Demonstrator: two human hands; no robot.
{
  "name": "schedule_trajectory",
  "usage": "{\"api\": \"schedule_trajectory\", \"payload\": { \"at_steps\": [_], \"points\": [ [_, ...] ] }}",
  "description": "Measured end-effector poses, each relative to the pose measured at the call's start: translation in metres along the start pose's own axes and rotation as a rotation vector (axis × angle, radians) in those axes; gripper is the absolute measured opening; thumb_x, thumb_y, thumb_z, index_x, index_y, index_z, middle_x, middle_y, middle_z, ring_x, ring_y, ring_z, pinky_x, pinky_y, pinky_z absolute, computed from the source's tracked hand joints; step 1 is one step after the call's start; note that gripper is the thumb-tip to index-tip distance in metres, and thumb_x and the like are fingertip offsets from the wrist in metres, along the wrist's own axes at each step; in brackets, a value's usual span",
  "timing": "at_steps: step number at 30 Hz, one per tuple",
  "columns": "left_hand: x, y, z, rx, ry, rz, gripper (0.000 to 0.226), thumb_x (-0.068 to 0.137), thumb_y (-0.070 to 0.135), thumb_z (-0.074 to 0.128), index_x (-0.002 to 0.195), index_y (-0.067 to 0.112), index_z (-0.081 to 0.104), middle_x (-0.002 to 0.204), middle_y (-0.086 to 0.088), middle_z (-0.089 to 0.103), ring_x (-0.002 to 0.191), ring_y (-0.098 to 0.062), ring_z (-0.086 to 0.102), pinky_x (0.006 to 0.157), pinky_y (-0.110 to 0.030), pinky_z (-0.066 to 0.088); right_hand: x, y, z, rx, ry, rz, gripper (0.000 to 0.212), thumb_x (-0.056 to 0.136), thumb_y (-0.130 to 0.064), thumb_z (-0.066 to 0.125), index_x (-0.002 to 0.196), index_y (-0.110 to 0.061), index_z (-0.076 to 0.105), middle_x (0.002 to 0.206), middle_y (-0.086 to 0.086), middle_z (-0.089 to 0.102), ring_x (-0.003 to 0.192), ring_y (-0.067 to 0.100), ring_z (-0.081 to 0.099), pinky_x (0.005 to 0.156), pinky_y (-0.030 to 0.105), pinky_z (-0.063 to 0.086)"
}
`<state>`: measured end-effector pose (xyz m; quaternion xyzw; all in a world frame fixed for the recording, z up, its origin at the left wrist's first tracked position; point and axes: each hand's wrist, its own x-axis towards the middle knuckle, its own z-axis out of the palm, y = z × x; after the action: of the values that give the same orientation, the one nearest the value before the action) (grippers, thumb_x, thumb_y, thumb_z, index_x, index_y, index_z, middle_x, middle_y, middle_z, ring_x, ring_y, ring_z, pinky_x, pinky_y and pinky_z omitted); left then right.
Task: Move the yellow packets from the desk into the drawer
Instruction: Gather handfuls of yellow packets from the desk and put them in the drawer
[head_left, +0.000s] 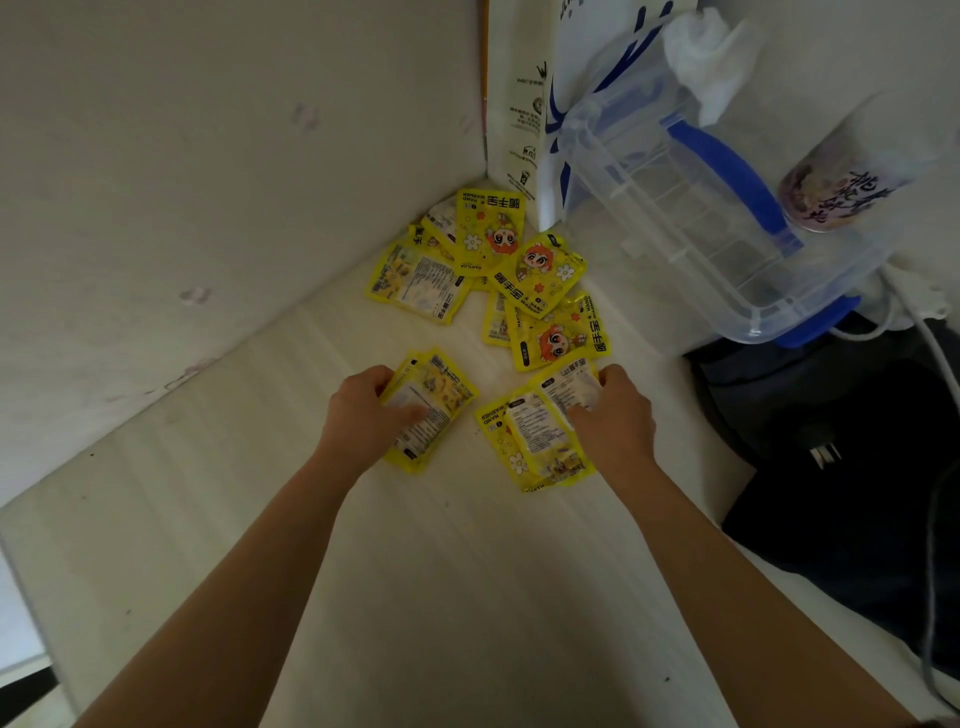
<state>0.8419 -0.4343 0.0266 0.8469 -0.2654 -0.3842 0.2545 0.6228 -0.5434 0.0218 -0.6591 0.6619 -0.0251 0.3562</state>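
Observation:
Several yellow hand-warmer packets lie scattered on the pale desk, most of them piled in the far corner by the wall. My left hand grips a small stack of packets, thumb on top and fingers curled round its left edge. My right hand holds another overlapping bunch of packets, fingers curled over its upper right end. Both bunches rest on the desk surface. No drawer is in view.
A white wall runs along the desk's left side. A clear plastic box with blue handles and a white paper bag stand at the back right. A dark bag with cables fills the right edge.

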Motion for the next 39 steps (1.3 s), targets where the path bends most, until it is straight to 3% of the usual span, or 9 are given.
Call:
{"api": "schedule_trajectory", "payload": {
  "at_steps": [4,8,12,17,21,24,28,33,39],
  "points": [
    [0.002,0.003,0.002,0.003,0.004,0.007,0.024,0.074,0.023,0.08,0.085,0.011,0.062,0.08,-0.007,0.067,0.074,-0.024,0.065,0.065,-0.034,0.052,0.001,-0.003,0.004,0.067,-0.041,0.018,0.023,0.084,-0.013,0.064,0.095,-0.013,0.044,0.09,0.004,0.053,0.073,0.023,0.053,0.056,0.031,0.044],
    [0.004,0.002,0.001,-0.042,-0.008,-0.008,0.024,0.072,0.022,0.081,0.084,0.012,0.063,0.083,-0.009,0.069,0.078,-0.025,0.068,0.07,-0.04,0.057,0.007,-0.004,-0.003,0.149,-0.157,0.098,0.03,0.077,-0.014,0.074,0.097,-0.007,0.053,0.095,0.007,0.058,0.078,0.022,0.057,0.05,0.024,0.04],
    [0.008,0.005,-0.004,-0.098,-0.003,-0.006,0.022,0.073,0.02,0.081,0.086,0.014,0.063,0.086,-0.008,0.069,0.08,-0.025,0.069,0.073,-0.041,0.058,0.013,0.001,-0.013,0.291,-0.265,0.181,0.035,0.072,-0.013,0.08,0.1,-0.006,0.059,0.102,0.01,0.066,0.089,0.026,0.065,0.073,0.038,0.056],
    [0.02,0.013,-0.015,-0.149,0.016,0.032,0.019,0.075,0.016,0.078,0.087,0.011,0.064,0.09,-0.012,0.069,0.08,-0.026,0.067,0.073,-0.041,0.055,0.019,-0.004,-0.026,0.389,-0.35,0.204,0.035,0.074,-0.01,0.079,0.107,-0.004,0.065,0.097,0.008,0.069,0.081,0.02,0.067,0.067,0.032,0.056],
    [0.034,0.026,-0.023,-0.266,0.045,0.019,0.019,0.075,0.012,0.077,0.091,0.01,0.068,0.089,-0.011,0.07,0.075,-0.021,0.066,0.071,-0.036,0.054,0.027,-0.018,-0.035,0.518,-0.397,0.217,0.033,0.073,-0.008,0.079,0.105,-0.005,0.07,0.101,0.014,0.073,0.093,0.03,0.07,0.089,0.047,0.055],
    [0.052,0.033,-0.025,-0.441,0.066,-0.048,0.02,0.075,0.011,0.077,0.095,0.01,0.072,0.092,-0.013,0.073,0.081,-0.027,0.071,0.079,-0.042,0.059,0.034,-0.033,-0.039,0.727,-0.383,0.228,0.033,0.077,-0.004,0.075,0.109,-0.005,0.069,0.103,0.015,0.073,0.09,0.03,0.071,0.085,0.048,0.056],
    [0.074,0.038,-0.022,-0.654,0.127,-0.165,0.016,0.078,0.006,0.073,0.091,0.013,0.072,0.094,-0.013,0.073,0.085,-0.031,0.072,0.082,-0.047,0.058,0.046,-0.055,-0.029,1.034,-0.314,0.359,0.023,0.083,0.0,0.067,0.104,-0.009,0.066,0.091,0.01,0.073,0.069,0.022,0.073,0.055,0.036,0.06],
    [0.086,0.039,-0.011,-0.662,0.276,-0.224,0.012,0.078,0.007,0.072,0.087,0.015,0.07,0.092,-0.011,0.072,0.079,-0.026,0.07,0.075,-0.039,0.059,0.061,-0.066,-0.01,1.11,-0.134,0.431,0.033,0.082,-0.002,0.071,0.114,-0.004,0.064,0.104,0.016,0.071,0.089,0.031,0.071,0.082,0.052,0.057],
    [0.098,0.045,-0.008,-0.54,0.313,-0.209,0.016,0.075,0.018,0.075,0.09,0.02,0.071,0.089,-0.006,0.073,0.08,-0.024,0.071,0.078,-0.044,0.059,0.075,-0.071,-0.001,1.09,-0.042,0.469,0.041,0.08,-0.007,0.074,0.117,-0.003,0.057,0.106,0.016,0.068,0.087,0.03,0.069,0.066,0.042,0.058]
  ]
}}
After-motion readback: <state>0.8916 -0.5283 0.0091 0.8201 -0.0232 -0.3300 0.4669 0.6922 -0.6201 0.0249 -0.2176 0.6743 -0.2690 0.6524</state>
